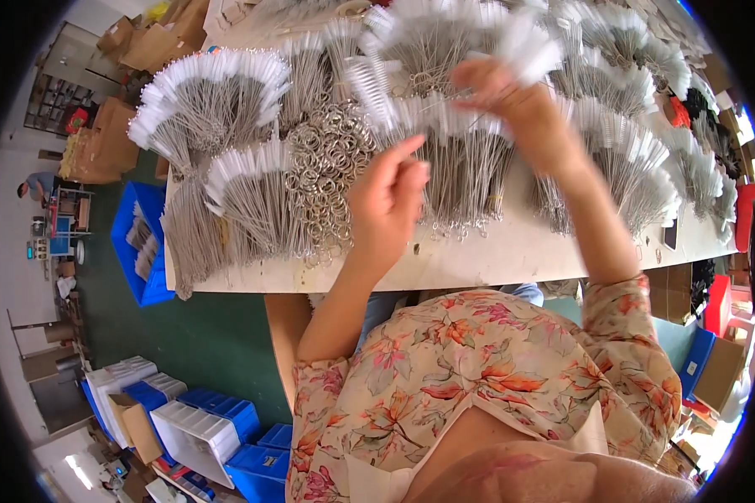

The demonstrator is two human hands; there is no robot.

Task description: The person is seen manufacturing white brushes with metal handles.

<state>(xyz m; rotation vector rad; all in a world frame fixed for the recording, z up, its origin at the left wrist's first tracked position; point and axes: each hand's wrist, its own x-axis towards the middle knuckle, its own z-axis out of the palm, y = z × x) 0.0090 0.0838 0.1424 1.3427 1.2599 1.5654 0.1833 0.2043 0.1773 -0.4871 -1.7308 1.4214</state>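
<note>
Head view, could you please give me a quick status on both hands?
Left hand raised, fingers curled, apparently empty. Right hand pinching white-tipped wire brushes above the table. Pile of metal rings beside; nothing blocking.

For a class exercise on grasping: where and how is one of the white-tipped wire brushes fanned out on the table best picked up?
Probably by the bare wire stem, near its looped lower end. In the fan of brushes the white bristle tips splay away from the person while the stems converge toward the table edge. Coming from the near edge, as the left hand does, meets stems rather than soft bristles.
</note>
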